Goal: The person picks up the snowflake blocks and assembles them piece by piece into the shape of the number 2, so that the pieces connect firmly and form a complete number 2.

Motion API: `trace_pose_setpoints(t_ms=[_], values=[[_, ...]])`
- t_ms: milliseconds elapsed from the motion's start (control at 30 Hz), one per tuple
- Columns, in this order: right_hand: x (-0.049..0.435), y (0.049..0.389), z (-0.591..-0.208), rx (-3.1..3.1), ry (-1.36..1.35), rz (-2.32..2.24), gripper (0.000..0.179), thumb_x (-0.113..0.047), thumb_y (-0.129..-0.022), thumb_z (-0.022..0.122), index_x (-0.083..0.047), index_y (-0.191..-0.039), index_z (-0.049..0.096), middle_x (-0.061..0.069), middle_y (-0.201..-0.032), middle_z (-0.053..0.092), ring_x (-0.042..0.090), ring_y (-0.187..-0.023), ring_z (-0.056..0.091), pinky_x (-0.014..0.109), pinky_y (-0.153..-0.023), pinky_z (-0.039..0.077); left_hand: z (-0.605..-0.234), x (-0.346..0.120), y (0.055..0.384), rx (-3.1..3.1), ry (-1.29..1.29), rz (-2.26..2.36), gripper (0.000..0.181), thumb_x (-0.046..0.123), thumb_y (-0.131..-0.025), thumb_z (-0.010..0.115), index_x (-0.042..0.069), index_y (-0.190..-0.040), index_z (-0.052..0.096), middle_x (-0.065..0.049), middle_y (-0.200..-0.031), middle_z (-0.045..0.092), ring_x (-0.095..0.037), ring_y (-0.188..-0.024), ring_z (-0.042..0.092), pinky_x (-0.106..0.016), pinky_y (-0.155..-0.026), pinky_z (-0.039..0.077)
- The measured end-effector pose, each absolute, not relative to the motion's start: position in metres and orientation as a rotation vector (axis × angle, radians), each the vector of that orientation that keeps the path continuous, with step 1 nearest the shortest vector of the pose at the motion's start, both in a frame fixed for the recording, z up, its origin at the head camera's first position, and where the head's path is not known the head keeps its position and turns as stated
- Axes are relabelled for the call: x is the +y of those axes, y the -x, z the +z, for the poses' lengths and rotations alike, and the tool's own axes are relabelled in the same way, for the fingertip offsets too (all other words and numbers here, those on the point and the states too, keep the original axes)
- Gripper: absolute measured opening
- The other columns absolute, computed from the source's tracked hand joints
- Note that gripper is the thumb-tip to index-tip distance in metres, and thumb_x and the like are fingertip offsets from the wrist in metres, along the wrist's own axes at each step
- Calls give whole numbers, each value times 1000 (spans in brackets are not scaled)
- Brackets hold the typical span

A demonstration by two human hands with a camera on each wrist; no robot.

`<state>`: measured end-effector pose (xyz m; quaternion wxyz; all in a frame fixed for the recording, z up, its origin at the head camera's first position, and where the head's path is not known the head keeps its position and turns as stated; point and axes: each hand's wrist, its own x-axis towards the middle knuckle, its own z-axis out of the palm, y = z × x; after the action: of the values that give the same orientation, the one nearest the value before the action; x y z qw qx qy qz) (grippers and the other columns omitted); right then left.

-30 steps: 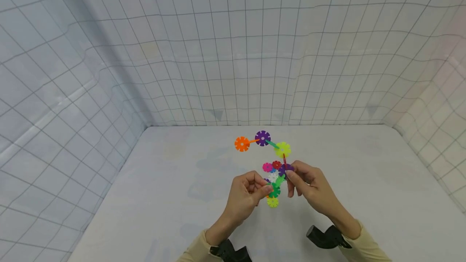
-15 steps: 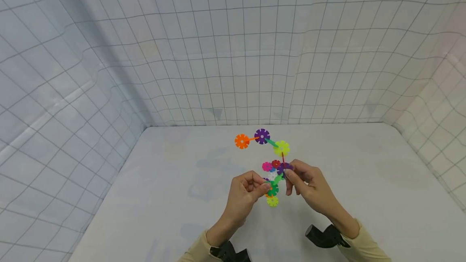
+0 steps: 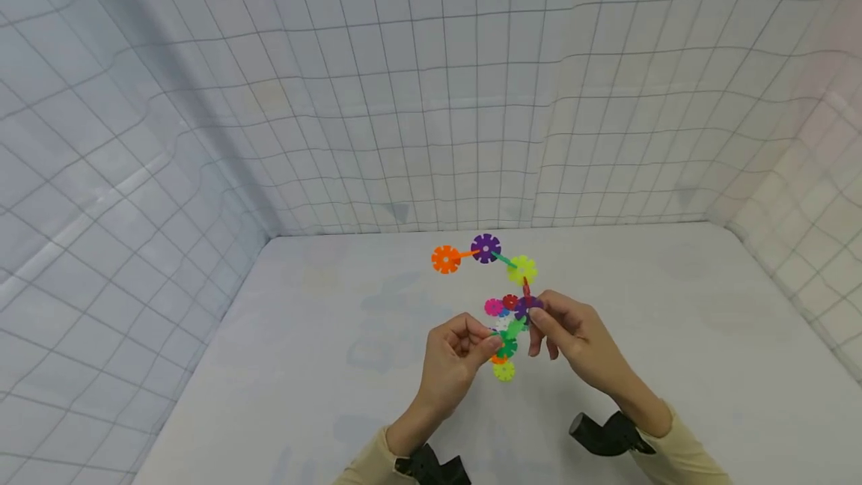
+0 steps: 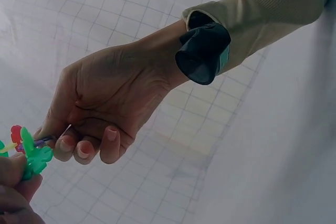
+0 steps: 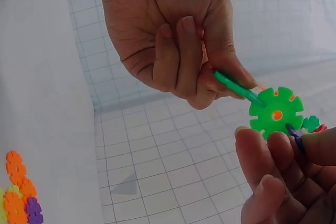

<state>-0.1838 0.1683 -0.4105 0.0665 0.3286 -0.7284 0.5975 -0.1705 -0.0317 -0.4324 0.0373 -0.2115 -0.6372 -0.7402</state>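
Observation:
A chain of slotted plastic discs hangs between the hands. In the head view it runs from an orange disc (image 3: 438,260) through a purple disc (image 3: 479,249), a yellow disc (image 3: 517,272) and a red disc seen edge-on to a second purple disc (image 3: 524,308), then light green. My right hand (image 3: 586,339) pinches that second purple disc between thumb and fingers. My left hand (image 3: 447,365) pinches a green disc edge-on. In the right wrist view this disc (image 5: 236,87) meets the rim of a flat, bright green disc (image 5: 265,113). Fingers hide part of the chain.
Loose discs lie on the white table (image 3: 303,365) below the hands, among them a pink disc (image 3: 494,307), a red disc (image 3: 510,302) and a yellow disc (image 3: 503,370). Grid-patterned white sheeting (image 3: 431,96) encloses the table. Each wrist wears a black camera (image 3: 609,434).
The hands and the chain have shifted slightly up in the head view. Both hands keep their pinch on the same discs.

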Motion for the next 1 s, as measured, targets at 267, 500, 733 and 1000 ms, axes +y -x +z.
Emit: trace_pose_setpoints(t_ms=[267, 500, 733, 1000], values=[[170, 185, -408, -2115, -1052, 1899, 21, 11, -98, 35, -1, -92, 51, 9, -72, 56, 21, -61, 59, 31, -44, 45, -422, -35, 167, -2006, 724, -2191, 9, 2, -86, 68, -3, -82, 62, -16, -65, 60, -9, -47, 44, -21, -39, 34], [173, 185, -400, -2037, -1061, 2133, 22, 4, -101, 30, -3, -101, 51, 11, -71, 59, 22, -61, 60, 30, -48, 47, -416, -41, 168, -1985, 766, -2260, 8, 4, -88, 66, -3, -85, 62, -20, -67, 60, -11, -42, 40, -24, -35, 30], [175, 183, -400, -1708, -1241, 2609, 39, -5, -104, 15, -6, -121, 50, 8, -78, 57, 18, -62, 55, 22, -57, 48, -415, -42, 167, -1961, 839, -2319, 9, 6, -89, 65, -2, -88, 61, -18, -67, 59, -14, -42, 41, -24, -39, 35], [168, 190, -404, -1264, -1622, 2826, 48, -9, -101, 0, -3, -100, 48, 14, -73, 34, 28, -52, 34, 36, -45, 24, -412, -43, 167, -1932, 909, -2311, 10, 6, -90, 64, -3, -89, 61, -21, -67, 58, -15, -42, 41, -25, -39, 37]])
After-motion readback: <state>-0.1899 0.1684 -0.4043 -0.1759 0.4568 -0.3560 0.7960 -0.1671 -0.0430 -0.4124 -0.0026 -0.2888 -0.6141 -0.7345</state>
